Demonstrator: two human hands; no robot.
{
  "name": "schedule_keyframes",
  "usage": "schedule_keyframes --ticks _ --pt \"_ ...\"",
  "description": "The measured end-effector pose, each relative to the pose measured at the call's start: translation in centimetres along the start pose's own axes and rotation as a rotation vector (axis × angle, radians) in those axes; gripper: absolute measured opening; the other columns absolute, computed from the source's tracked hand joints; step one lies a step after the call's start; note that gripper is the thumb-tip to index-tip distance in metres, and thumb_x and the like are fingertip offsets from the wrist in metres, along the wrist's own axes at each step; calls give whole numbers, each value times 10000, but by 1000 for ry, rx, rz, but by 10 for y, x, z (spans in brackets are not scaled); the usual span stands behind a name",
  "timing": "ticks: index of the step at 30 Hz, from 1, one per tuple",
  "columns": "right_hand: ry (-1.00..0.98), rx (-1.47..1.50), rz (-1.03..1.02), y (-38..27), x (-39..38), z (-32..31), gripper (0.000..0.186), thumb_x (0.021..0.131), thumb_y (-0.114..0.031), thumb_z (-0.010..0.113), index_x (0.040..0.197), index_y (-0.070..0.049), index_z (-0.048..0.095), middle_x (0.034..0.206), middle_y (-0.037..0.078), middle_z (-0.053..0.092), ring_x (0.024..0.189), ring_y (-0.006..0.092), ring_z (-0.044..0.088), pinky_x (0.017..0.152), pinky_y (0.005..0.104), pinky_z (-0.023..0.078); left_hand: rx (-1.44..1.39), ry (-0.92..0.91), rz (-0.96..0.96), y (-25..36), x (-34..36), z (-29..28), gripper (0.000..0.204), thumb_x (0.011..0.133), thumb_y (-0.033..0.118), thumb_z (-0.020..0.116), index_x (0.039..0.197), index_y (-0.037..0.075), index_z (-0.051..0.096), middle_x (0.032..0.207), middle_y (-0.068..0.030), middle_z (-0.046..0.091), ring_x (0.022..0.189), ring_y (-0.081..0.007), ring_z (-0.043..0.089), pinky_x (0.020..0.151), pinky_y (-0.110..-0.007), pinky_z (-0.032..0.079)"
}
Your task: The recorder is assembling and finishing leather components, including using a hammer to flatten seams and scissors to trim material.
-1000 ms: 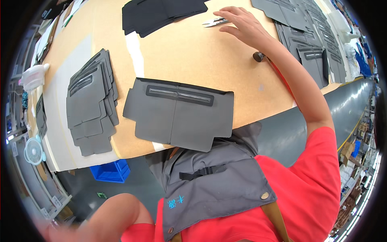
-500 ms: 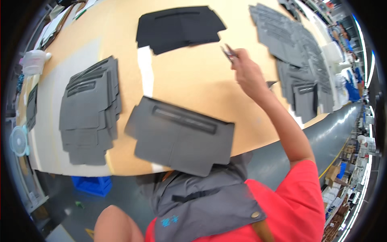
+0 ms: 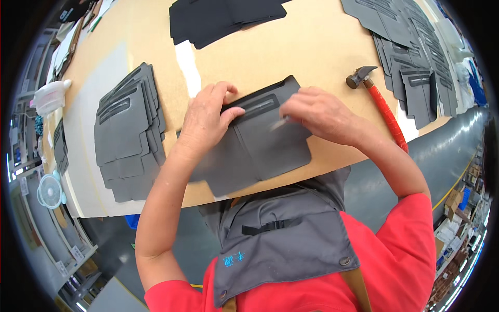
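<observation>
A dark grey flat panel [image 3: 260,143] with a zippered slot lies in front of me at the table's near edge. My left hand [image 3: 208,117] is at its far left edge, thumb on the panel beside the slot and fingers curled over the edge. Over the panel's right part is my right hand [image 3: 317,114], closed on small thread snips [image 3: 280,123], whose metal tip shows blurred below the fingers. A hammer [image 3: 382,106] with a red-wrapped handle lies right of that hand.
Stacks of similar grey panels lie on the left [image 3: 122,135] and on the right [image 3: 416,67] of the table. A black panel pile [image 3: 223,21] is at the far side. A small fan [image 3: 50,190] stands at far left, below a white plastic container [image 3: 49,98].
My left hand has come into view onto the panel. The right hand has moved down and toward me with the snips, uncovering the hammer. The panel has turned and shifted.
</observation>
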State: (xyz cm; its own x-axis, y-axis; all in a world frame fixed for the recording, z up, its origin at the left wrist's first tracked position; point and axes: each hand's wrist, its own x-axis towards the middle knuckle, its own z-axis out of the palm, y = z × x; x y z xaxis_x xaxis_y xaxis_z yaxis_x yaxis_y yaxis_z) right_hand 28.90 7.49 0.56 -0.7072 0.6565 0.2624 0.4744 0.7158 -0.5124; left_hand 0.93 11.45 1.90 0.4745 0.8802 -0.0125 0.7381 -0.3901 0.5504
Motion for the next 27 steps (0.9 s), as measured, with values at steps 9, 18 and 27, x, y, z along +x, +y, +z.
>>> schedule_keyframes --ticks 9,18,27 --pt "415 1092 697 -52 41 44 217 1105 -240 530 1047 -32 539 839 32 662 621 68 550 568 249 479 -865 -65 -556 9 -39 11 258 1011 206 710 1064 -44 680 873 -53 731 761 -63 645 661 -238 523" --pt "343 903 728 -47 45 55 199 1122 -231 498 1105 -42 557 806 9 582 639 62 500 587 235 446 -1156 -165 -713 13 -62 4 281 1033 236 689 1177 -4 674 983 -28 734 816 -60 678 731 -215 549" --pt "294 719 637 -45 43 56 221 1083 -254 585 1071 -39 535 732 101 588 650 235 597 642 357 486 -1516 -139 -786 24 -73 10 251 1067 245 635 1191 27 626 1034 -39 708 900 -51 659 775 -239 547"
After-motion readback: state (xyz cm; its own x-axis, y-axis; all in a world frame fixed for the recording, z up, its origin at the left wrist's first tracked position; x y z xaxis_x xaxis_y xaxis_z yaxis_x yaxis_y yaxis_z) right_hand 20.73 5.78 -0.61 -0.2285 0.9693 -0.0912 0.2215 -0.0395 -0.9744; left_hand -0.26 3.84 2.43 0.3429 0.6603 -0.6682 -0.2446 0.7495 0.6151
